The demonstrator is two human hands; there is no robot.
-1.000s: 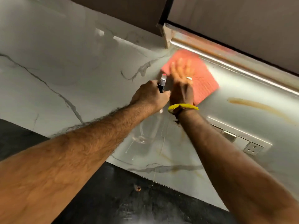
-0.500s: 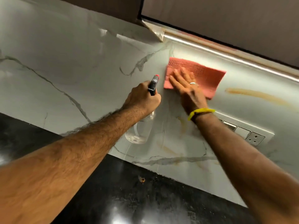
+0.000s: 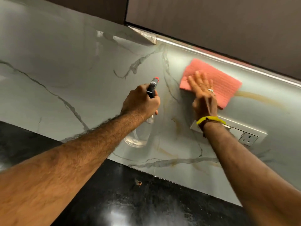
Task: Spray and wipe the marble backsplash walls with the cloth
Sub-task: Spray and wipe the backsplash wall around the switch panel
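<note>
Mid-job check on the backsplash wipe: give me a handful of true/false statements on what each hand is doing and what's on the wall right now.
1. The right hand presses the pink cloth flat against the marble backsplash. True.
2. The left hand is empty. False: it grips a clear spray bottle with a red-tipped nozzle.
3. A brownish streak shows on the wall to the right of the cloth. True.
4. The cloth covers the socket panel. False: the cloth sits above the panel, apart from it.
5. The right wrist bears a yellow band. True.
</note>
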